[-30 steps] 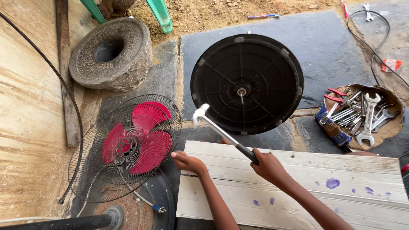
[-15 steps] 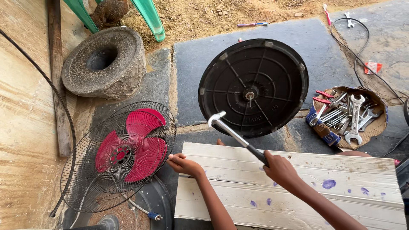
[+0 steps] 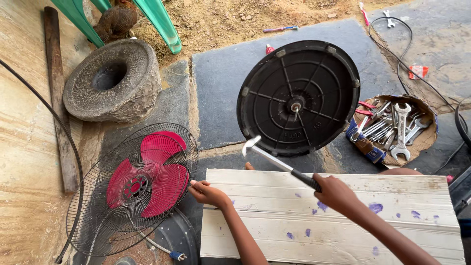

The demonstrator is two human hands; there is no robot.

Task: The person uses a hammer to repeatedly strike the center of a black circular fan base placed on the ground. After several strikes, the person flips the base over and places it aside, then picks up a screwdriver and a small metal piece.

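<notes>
Right hand (image 3: 336, 192) grips hammer (image 3: 279, 163) over white board (image 3: 343, 230).

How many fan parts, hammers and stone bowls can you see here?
Fan parts: 2, the black round base and the red blades in their wire cage
Hammers: 1, the hammer in the right hand
Stone bowls: 1, the stone mortar
Total: 4
</notes>
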